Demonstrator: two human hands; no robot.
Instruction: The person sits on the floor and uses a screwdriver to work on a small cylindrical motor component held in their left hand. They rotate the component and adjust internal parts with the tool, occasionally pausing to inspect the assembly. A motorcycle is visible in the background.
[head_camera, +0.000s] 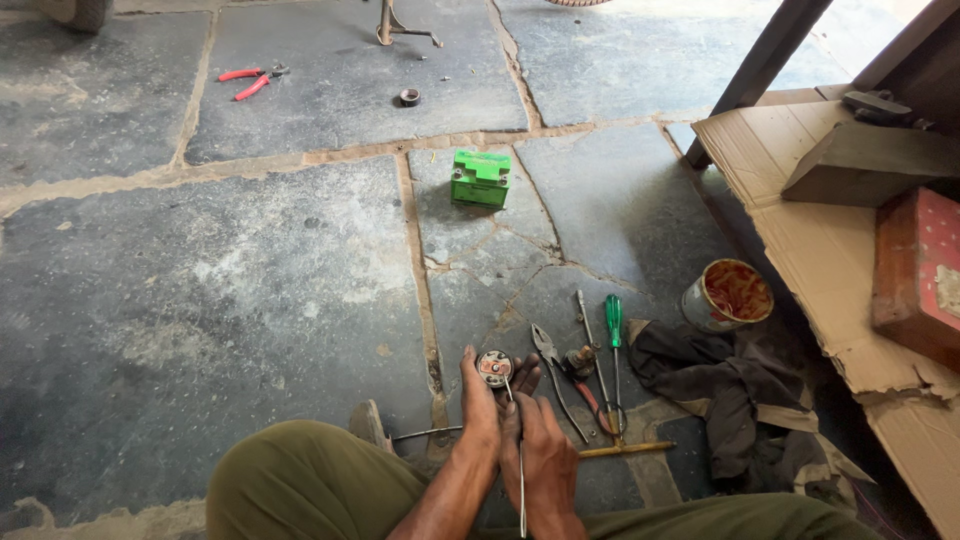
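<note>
Where the stone floor (250, 280) fills most of the frame, one sheet of cardboard (820, 250) lies along the right edge, bearing one red box (915, 275) and one grey block (870, 160). One dark rag (725, 385) sits crumpled at lower right, just beside one open tin (728, 296) smeared red inside. One green battery (481, 178) stands at upper centre. Two pairs of pliers show: one red-handled pair (248, 80) at upper left, one pair (565, 375) at lower centre, next to one green-handled screwdriver (613, 330). At bottom centre, the left hand (480, 405) curls closed around one small round part (495, 368), fingers wrapped behind it. The right hand (540, 450) grips one thin metal tool (520, 460), its tip touching that part.
</note>
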